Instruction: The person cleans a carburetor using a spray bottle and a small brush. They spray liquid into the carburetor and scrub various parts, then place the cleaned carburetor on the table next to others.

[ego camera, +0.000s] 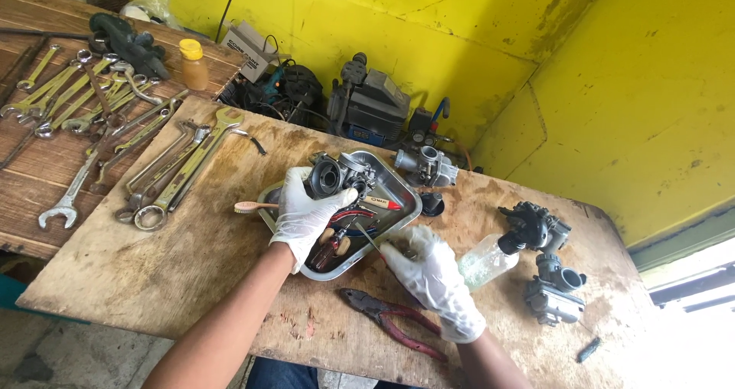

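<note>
White-gloved, the left hand (305,214) grips a grey carburetor (337,176) over the metal tray (404,209); the right hand (429,270) pinches a thin tool (367,237).

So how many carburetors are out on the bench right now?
4: one carburetor in the left hand over the metal tray, one just behind the tray, and two at the right. More may be hidden.
</note>
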